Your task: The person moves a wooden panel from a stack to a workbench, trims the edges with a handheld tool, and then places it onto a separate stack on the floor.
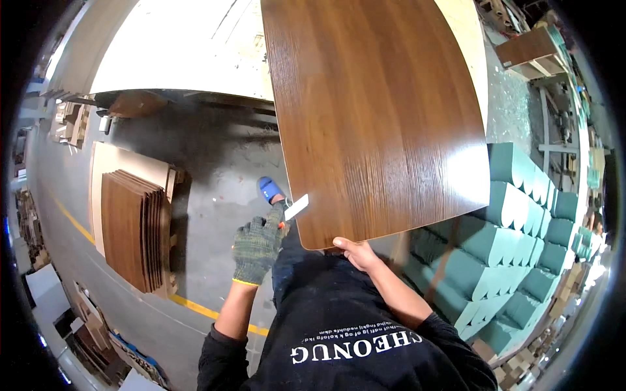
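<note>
A large brown wood-grain panel with rounded near corners reaches from the pale work table toward my body. My bare right hand is closed on its near edge, thumb on top and fingers hidden underneath. My left hand, in a grey-green knit glove with a yellow cuff, is closed on a small flat white piece. A bit of orange-red shows by the gloved fingers. The white piece lies against the panel's left edge, just above the rounded corner. I cannot tell exactly what kind of tool it is.
The pale work table spans the far side. On the left, a stack of brown boards rests on a pale sheet. Several green block-like bundles are piled at the right. A blue slipper shows on the grey floor, which has a yellow line.
</note>
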Tool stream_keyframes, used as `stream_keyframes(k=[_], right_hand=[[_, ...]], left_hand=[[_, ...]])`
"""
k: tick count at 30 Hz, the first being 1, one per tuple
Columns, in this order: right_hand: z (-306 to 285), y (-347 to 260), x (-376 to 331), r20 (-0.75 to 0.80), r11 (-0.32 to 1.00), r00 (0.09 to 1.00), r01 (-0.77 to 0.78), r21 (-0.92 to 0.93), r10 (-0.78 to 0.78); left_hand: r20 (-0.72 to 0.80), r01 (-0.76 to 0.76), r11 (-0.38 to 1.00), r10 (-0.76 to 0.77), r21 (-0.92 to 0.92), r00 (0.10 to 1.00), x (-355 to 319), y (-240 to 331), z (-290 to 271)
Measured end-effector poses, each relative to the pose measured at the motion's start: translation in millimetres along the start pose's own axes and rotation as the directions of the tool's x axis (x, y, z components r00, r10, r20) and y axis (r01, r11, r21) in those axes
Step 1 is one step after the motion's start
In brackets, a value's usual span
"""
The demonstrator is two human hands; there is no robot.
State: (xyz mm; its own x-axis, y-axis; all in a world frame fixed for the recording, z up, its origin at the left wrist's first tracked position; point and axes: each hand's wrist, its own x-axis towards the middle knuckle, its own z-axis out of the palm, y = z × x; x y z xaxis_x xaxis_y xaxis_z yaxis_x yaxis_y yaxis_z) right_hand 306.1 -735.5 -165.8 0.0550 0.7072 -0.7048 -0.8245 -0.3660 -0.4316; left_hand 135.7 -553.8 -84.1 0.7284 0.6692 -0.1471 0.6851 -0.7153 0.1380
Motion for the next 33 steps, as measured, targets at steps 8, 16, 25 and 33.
stream_keyframes(k=[8, 16, 25, 33], right_hand=[[-2, 6, 1, 0.020, 0.995, 0.997, 0.080, -0.055, -0.079], [-10, 13, 3, -0.027, 0.996, 0.997, 0.066, -0.066, -0.068], [0, 7, -9, -0.107, 0.995, 0.991, 0.077, -0.061, -0.083], [-65, -4, -54, -0.100, 0.999, 0.995, -0.011, -0.043, 0.007]], left_hand=[[-0.051, 0.052, 0.999, -0.052, -0.011, 0.997, 81, -35, -1], [-0.031, 0.047, 0.997, -0.045, 0.056, 0.999, 179, -60, -27], [0.089, 0.165, 0.983, -0.157, -0.085, 0.984, 319, -93, -69], [-0.197, 0.059, 0.998, -0.052, 0.028, 0.979, 249, -97, -29]])
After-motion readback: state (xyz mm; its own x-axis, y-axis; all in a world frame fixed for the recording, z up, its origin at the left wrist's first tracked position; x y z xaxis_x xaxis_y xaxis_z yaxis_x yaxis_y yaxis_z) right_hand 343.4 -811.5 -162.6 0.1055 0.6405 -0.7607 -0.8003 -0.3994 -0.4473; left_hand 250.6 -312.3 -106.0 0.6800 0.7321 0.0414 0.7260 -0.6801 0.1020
